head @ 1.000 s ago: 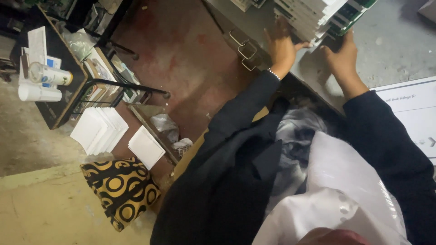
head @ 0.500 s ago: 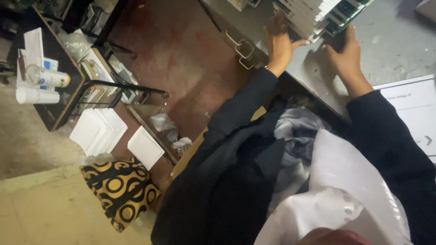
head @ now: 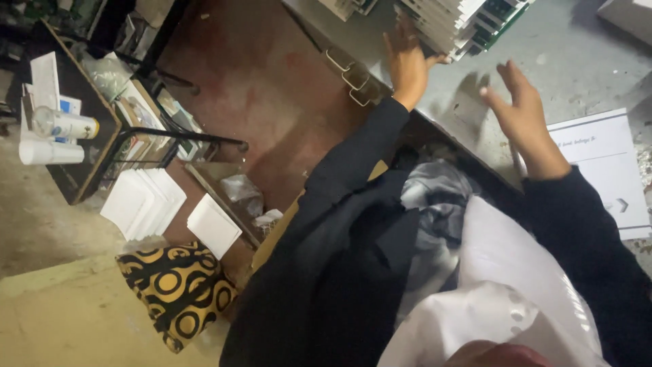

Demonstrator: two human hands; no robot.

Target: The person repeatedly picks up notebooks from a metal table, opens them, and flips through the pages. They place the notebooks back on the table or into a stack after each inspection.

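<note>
Head view, looking down. One stack of white-edged boards [head: 468, 24] lies at the far edge of the grey workbench [head: 577, 75]. The left hand [head: 407, 64] rests flat against the stack's near side, fingers extended; the right hand [head: 519, 112] hovers open just beside it, holding nothing. One white printed sheet [head: 604, 170] lies at the bench's right edge. The stack contains perhaps a dozen boards; blur prevents a count.

Dim, uneven indoor light; the grey bench [head: 577, 61] is brightest. The right hand [head: 519, 109] casts a soft shadow just left of it. Slight motion blur, grainy dark clothing.
</note>
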